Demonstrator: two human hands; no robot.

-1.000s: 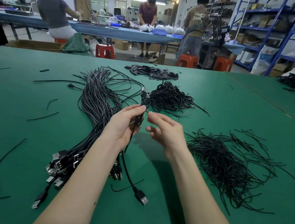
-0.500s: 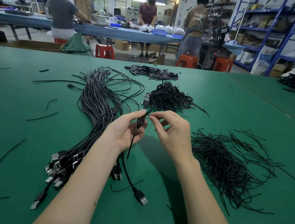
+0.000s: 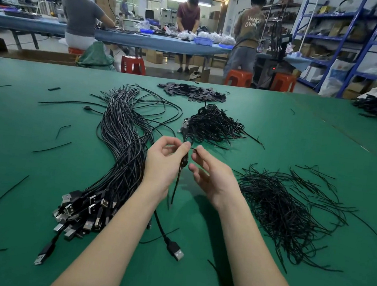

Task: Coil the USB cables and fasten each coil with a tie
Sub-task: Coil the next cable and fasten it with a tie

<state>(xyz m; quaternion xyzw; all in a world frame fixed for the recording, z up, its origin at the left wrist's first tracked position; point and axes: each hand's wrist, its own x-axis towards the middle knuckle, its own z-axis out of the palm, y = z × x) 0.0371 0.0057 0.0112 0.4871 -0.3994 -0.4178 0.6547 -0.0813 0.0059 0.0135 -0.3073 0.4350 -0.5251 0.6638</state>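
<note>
Two hands, left hand (image 3: 164,161) gripping cable (image 3: 183,163), right hand (image 3: 214,177) pinching tie (image 3: 194,149)

Black USB cable (image 3: 184,163) folded into a narrow coil, held upright above the counter (image 3: 278,135), thin tie (image 3: 195,149) at its top, plug (image 3: 175,251) trailing below

One view only, from a wide-angle camera worn on the person's head. It faces forward and down across a green table (image 3: 302,137), with both forearms entering from the bottom edge and the left hand (image 3: 164,161) and right hand (image 3: 212,176) close to the lens at frame centre. The upper band of the frame reaches a blue workbench (image 3: 147,40) and blue shelving (image 3: 347,38) well beyond the table's far edge. Straight lines bow toward the frame edges.
</note>
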